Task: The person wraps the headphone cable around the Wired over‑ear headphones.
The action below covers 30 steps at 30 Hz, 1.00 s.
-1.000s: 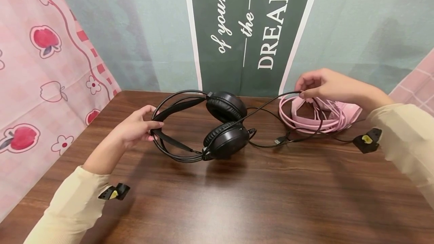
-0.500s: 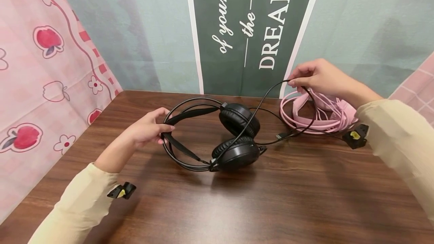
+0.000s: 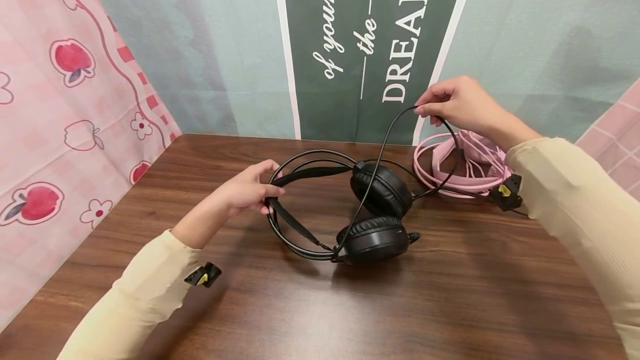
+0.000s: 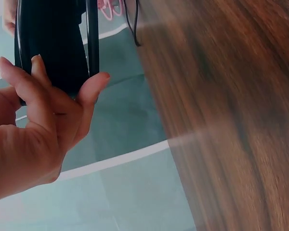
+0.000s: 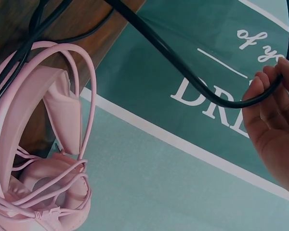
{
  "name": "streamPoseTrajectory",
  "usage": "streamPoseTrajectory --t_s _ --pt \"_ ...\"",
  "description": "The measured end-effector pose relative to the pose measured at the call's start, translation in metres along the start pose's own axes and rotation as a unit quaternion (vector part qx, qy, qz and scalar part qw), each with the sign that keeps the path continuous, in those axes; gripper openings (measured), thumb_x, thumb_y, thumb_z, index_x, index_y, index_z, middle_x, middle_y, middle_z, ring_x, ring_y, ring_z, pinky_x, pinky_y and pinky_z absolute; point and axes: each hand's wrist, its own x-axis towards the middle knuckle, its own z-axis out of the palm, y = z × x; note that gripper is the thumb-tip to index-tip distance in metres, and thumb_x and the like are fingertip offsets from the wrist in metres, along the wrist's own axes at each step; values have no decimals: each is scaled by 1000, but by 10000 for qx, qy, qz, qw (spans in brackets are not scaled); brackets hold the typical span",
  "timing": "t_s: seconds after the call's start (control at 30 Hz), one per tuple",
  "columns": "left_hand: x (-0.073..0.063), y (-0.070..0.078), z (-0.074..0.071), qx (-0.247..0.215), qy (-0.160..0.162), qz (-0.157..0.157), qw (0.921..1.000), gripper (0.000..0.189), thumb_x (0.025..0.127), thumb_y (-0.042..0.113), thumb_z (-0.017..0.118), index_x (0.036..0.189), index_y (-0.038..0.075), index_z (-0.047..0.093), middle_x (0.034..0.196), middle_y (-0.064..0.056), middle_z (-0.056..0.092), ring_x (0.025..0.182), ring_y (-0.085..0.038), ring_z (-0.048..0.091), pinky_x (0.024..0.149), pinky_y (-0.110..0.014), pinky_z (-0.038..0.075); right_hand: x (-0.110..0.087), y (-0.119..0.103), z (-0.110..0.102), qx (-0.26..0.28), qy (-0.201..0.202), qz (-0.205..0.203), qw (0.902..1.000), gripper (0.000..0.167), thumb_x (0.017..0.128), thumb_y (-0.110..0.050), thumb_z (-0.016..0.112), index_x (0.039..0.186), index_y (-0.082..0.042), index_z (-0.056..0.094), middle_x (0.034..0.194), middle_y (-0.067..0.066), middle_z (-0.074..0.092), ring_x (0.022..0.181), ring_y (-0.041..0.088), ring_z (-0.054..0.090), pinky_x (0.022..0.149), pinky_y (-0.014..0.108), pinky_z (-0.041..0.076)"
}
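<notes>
Black over-ear headphones [image 3: 377,238] lie on their side over the wooden table, ear cups to the right and headband to the left. My left hand [image 3: 252,188] grips the top of the headband; in the left wrist view its fingers and thumb [image 4: 94,86] wrap the black band [image 4: 53,43]. Raised at the back right, my right hand [image 3: 457,105] pinches the black headphone cable [image 3: 384,140] between thumb and fingertips. The cable arches up from the near ear cup and loops down behind the far one. The right wrist view shows the cable [image 5: 183,72] running into the fingers.
Pink headphones [image 3: 470,174] with a coiled pink cord lie at the back right of the table [image 3: 300,315], below my right hand. A teal and green printed cloth [image 3: 350,71] hangs behind the table edge. Pink patterned cloth [image 3: 45,138] hangs at the left.
My left hand has moved the black headphones to the right and slightly nearer. My right hand has risen and shifted left, lifting the cable into a taller loop.
</notes>
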Motion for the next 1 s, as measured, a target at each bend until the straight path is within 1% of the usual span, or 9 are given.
streamPoseTrajectory --t_s 0.23,0.4,0.57,0.8,1.0 --pt "3 2 8 -31 -2 -27 10000 22 89 -4 50 105 3 37 66 -7 40 43 -11 50 40 -17 44 5 -3 3 -137 93 -68 9998 15 84 -15 66 89 -1 69 58 4 60 49 11 54 48 18 41" --pt "5 4 14 -50 -65 15 10000 21 90 -3 51 104 3 37 65 -5 37 43 -11 50 40 -17 44 10 -3 8 -311 74 1 9995 13 84 -12 65 90 -1 69 57 7 59 47 11 53 45 18 41" --pt "6 5 18 -5 -156 84 9998 20 89 -3 52 102 4 38 62 -6 39 42 -12 49 39 -18 43 14 -1 15 -411 2 103 9991 12 84 -13 66 88 -2 69 57 7 59 47 12 53 45 19 40" --pt "6 7 23 34 -167 169 9997 20 89 -2 53 101 4 38 60 -6 40 41 -12 49 39 -18 43 15 5 24 -485 -307 165 9982 13 84 -14 66 86 -2 69 57 0 56 48 12 51 44 20 41" --pt "4 8 23 -147 -61 136 9998 21 89 -2 52 103 4 38 60 -6 40 41 -12 48 38 -18 42 11 15 28 -515 -583 304 9965 12 84 -13 64 86 -2 69 59 0 54 47 12 50 42 21 40"
